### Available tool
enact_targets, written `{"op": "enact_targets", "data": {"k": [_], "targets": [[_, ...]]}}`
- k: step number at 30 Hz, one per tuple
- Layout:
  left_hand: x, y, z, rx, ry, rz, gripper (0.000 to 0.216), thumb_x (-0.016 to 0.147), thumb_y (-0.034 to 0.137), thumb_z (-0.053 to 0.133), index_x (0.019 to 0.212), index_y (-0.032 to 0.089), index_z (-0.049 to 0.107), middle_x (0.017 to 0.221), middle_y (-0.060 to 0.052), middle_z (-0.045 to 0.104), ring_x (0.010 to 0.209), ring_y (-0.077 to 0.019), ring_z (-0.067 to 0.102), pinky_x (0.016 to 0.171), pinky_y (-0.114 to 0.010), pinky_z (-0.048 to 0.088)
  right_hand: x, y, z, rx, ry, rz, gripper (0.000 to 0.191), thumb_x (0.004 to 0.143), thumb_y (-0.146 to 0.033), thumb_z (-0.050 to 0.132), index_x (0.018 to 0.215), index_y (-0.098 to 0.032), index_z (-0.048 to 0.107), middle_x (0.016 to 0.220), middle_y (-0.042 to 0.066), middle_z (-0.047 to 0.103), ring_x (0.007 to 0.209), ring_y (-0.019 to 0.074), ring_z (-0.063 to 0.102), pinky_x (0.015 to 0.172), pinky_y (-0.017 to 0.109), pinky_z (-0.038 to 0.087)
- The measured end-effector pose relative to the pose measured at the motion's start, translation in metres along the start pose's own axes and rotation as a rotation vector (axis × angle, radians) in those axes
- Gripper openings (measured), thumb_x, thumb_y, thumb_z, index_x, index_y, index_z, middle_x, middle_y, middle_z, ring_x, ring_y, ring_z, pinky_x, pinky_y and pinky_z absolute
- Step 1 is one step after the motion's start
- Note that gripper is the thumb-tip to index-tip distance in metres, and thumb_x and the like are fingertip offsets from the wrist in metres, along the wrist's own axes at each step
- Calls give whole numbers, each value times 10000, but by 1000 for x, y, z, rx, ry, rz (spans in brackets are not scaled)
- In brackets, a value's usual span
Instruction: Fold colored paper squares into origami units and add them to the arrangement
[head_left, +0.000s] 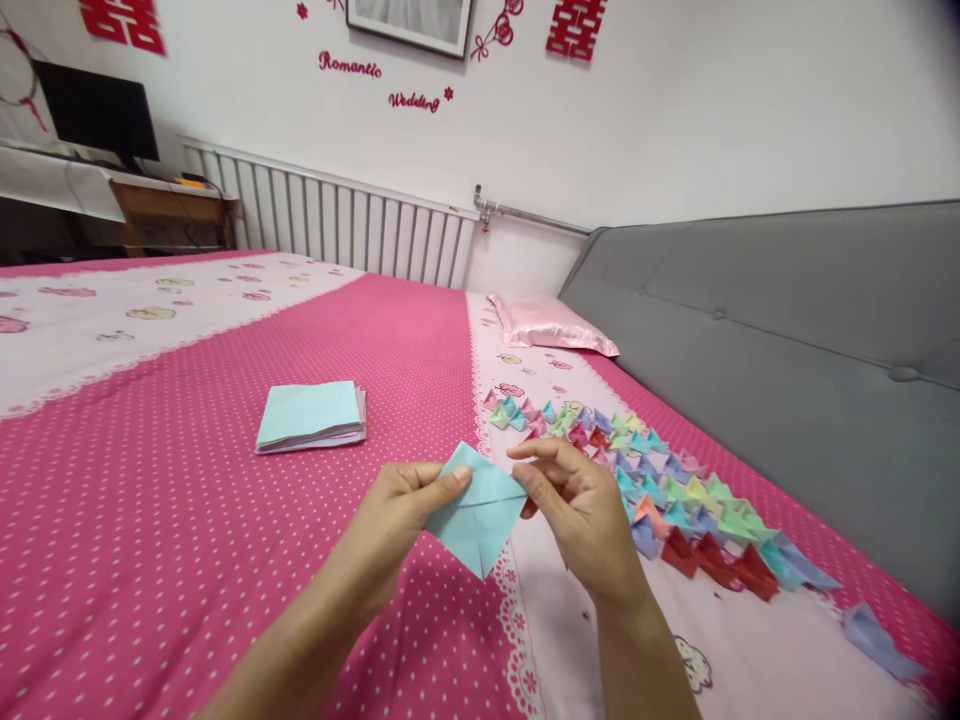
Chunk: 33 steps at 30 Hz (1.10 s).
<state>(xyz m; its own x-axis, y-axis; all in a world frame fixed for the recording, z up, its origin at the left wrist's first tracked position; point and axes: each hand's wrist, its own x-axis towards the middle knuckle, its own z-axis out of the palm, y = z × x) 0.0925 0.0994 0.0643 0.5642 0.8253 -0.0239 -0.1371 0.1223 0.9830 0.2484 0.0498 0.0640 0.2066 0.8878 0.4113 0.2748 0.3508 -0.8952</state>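
A light blue sheet of origami paper (pixel 480 515), folded into a smaller square with crease lines, is held up between both hands above the bed. My left hand (pixel 409 510) pinches its left side, thumb on top and fingers behind. At the right corner, the thumb and a finger of my right hand (pixel 574 510) grip the paper's edge, with the index finger raised and bent. A stack of square paper (pixel 311 412), light blue on top, lies to the left. Many folded paper boats (pixel 675 490) in several colours stand in rows to the right.
The pink dotted bedspread (pixel 187 530) spreads beneath everything. A grey padded headboard (pixel 787 300) runs along the right, with a pink pillow (pixel 551 325) against it. Behind the bed are a radiator (pixel 330 210) and a desk with a black monitor (pixel 97 110).
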Motion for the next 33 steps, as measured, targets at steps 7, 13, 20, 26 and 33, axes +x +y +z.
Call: {"op": "enact_targets", "data": {"k": [7,13,20,26,33], "targets": [[1,-8,6,344,-8,98,392,749,432,539,499,133,576,443,25,422,429,-79,337,439,-213,231,0,1,3,-19,-102,14,299,709,-275,652,1000,-224,605,855,21,631,777,148,584,711,278,467],[1,-13,8,396,-82,112,336,770,391,517,555,136,552,484,36,380,454,-78,312,444,-211,235,0,5,8,60,-73,90,162,709,-316,643,650,-166,627,619,0,595,576,113,531,544,229,425],[-1,-7,9,301,-119,154,389,843,386,404,561,157,544,533,-10,513,530,-112,449,546,-231,372,3,7,2,156,45,173,191,695,-347,652,649,-164,625,568,-17,549,511,89,474,466,200,390],[-4,-3,7,218,-203,140,368,829,396,441,581,154,561,557,-3,533,564,-111,481,595,-226,406,4,8,0,164,64,195,237,693,-390,643,654,-157,627,567,-13,527,497,91,449,441,202,368],[-5,-1,10,107,-235,11,272,705,392,621,646,127,622,572,2,546,524,-98,463,533,-210,355,3,6,5,168,-36,206,229,699,-375,645,626,-158,630,559,-20,538,513,91,462,474,205,366]]}}
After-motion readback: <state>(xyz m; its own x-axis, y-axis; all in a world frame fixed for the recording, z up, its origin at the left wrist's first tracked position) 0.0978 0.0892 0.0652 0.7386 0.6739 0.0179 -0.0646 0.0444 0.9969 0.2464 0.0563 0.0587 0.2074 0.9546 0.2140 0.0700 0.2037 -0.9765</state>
